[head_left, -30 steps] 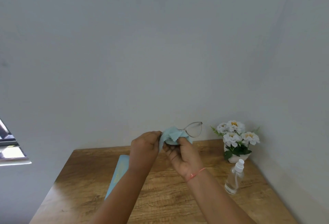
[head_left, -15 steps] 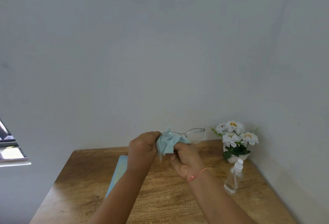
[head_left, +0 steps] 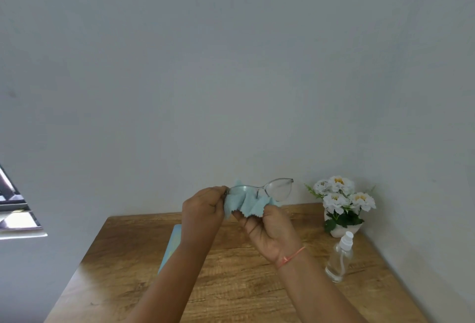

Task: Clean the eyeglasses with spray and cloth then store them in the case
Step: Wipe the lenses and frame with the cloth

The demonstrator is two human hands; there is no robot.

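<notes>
I hold clear-framed eyeglasses [head_left: 279, 189] up above the wooden table [head_left: 231, 271]. My left hand [head_left: 203, 209] pinches their left end. My right hand [head_left: 270, 230] grips a light blue cloth [head_left: 244, 203] that is bunched over the left lens; the right lens is bare. A clear spray bottle [head_left: 339, 258] with a white nozzle stands upright on the table at the right. A light blue flat case [head_left: 171, 245] lies on the table, mostly hidden behind my left forearm.
A white pot of white flowers [head_left: 339, 204] stands in the back right corner against the grey wall. A window edge [head_left: 15, 214] shows at the far left. The table's left edge runs diagonally at lower left.
The glasses have levelled out and more of the frame shows. The cloth has spread lower over the left lens, and my right hand has dropped slightly beneath it.
</notes>
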